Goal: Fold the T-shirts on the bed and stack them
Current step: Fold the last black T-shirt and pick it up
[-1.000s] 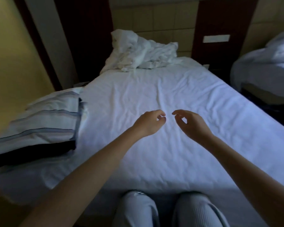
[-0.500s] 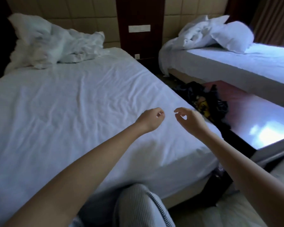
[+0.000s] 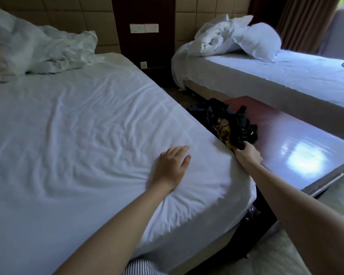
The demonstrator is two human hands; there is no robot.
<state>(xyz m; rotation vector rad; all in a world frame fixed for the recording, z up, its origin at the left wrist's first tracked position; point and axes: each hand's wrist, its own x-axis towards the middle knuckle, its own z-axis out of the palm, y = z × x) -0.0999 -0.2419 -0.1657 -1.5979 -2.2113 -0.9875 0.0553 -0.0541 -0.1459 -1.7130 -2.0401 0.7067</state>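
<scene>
A heap of dark T-shirts (image 3: pixel 228 124), one with a yellow print, lies on the glossy reddish table (image 3: pixel 298 139) between the two beds. My right hand (image 3: pixel 247 153) reaches over the bed's edge and grips the near end of that heap. Flat on the white sheet of the near bed (image 3: pixel 83 135), close to its right corner, rests my left hand (image 3: pixel 172 166) with fingers straight.
A crumpled white duvet (image 3: pixel 42 52) lies at the head of the near bed. The second bed (image 3: pixel 286 76) at right carries a duvet and a pillow (image 3: pixel 258 41). A dark wall panel with switches (image 3: pixel 144 28) stands between the beds. My striped trouser leg shows at the bottom.
My view has turned right. My right hand went from hovering over the sheet to the dark heap on the table and took hold of it. My left hand came down flat on the bed.
</scene>
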